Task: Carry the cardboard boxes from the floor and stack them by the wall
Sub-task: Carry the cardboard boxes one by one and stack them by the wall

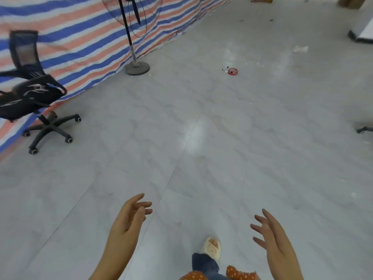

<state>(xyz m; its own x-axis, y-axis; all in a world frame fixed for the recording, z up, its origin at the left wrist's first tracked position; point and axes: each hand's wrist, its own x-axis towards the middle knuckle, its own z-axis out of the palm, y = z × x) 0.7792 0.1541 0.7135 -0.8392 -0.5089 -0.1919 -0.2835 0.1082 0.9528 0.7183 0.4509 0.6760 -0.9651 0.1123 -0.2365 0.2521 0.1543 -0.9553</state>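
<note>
**Operator:** What was the state of my hands at this point?

**Technician:** Your left hand (129,217) and right hand (270,237) were both held out in front of you, palms turned inward, fingers spread and relaxed. Neither hand held anything, and the two were well apart.

**Operator:** Where were the boxes?

**Technician:** No cardboard box lay within reach. A brown shape (352,1) at the top right edge was possibly a cardboard box, but it was cropped too heavily to confirm. The tiled floor (201,138) ahead of you carried only a red cable coil (233,71) with two small dark items just beside it. A black office chair (30,91) and a pedestal fan (132,37) stood against the striped tarpaulin (80,43) on your left.

**Operator:** Which step was that, then?

**Technician:** By judgement, you were in transit between loads, one foot (212,248) forward, walking empty-handed to fetch a box.

**Operator:** What did the next move require?

**Technician:** You needed to locate a box, approach it, avoid the cable coil in your path, then bend and place one hand on each side before lifting.
</note>
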